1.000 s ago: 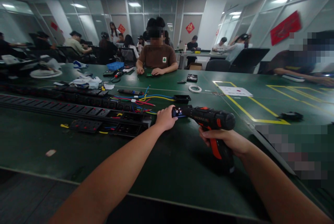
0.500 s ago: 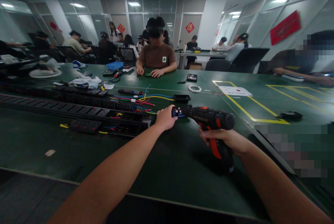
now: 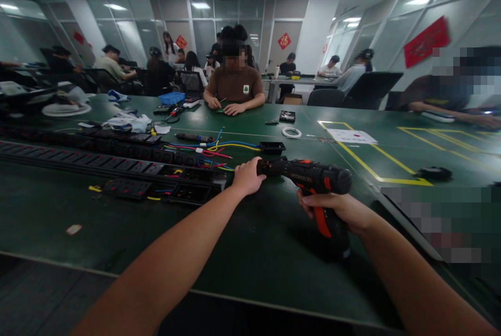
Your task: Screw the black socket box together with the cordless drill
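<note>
My right hand (image 3: 332,205) is wrapped round the grip of a black and orange cordless drill (image 3: 319,175). The drill's nose points left, toward my left hand (image 3: 248,177). Closed fingers of that hand hold a small black part (image 3: 261,166) against the front end of the drill. Most of the part is hidden by the fingers, so its kind does not show. Just beyond lie loose blue, yellow and red wires (image 3: 223,144) that run to a black rectangular socket housing (image 3: 273,147).
Long black power strips (image 3: 86,157) fill the left of the green table (image 3: 188,258). A screwdriver-like black tool (image 3: 192,138), white tape roll (image 3: 291,132) and blue basket (image 3: 172,97) lie farther back. Opposite sits a person in a brown shirt (image 3: 235,83); another is at the right.
A bright bluish light on the small part at the drill's nose has gone dark. Both my hands and the drill stay almost where they were. The person opposite has raised a thin tool.
</note>
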The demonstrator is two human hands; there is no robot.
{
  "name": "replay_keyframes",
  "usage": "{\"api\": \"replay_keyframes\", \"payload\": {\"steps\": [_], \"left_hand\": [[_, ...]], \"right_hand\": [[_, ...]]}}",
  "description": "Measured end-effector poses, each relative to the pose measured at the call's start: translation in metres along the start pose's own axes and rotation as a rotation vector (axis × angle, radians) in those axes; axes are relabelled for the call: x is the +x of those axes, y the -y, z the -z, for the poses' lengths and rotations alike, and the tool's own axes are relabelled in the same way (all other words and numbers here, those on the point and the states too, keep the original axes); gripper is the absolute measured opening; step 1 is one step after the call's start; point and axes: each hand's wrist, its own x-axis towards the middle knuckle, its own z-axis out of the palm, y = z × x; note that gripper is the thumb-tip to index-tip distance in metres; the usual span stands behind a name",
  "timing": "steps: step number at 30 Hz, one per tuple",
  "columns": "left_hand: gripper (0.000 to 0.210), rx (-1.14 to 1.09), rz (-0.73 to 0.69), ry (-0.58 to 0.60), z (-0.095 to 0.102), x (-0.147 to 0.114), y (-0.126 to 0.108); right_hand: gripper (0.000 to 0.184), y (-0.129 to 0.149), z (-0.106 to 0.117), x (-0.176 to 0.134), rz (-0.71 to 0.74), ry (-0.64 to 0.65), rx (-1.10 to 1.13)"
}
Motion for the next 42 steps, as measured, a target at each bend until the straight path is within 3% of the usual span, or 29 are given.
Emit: {"api": "replay_keyframes", "payload": {"steps": [42], "left_hand": [[0.057, -0.009, 0.01, 0.003, 0.0017, -0.002, -0.003]], "right_hand": [[0.036, 0.0002, -0.0018, -0.0002, 0.029, -0.011, -0.014]]}}
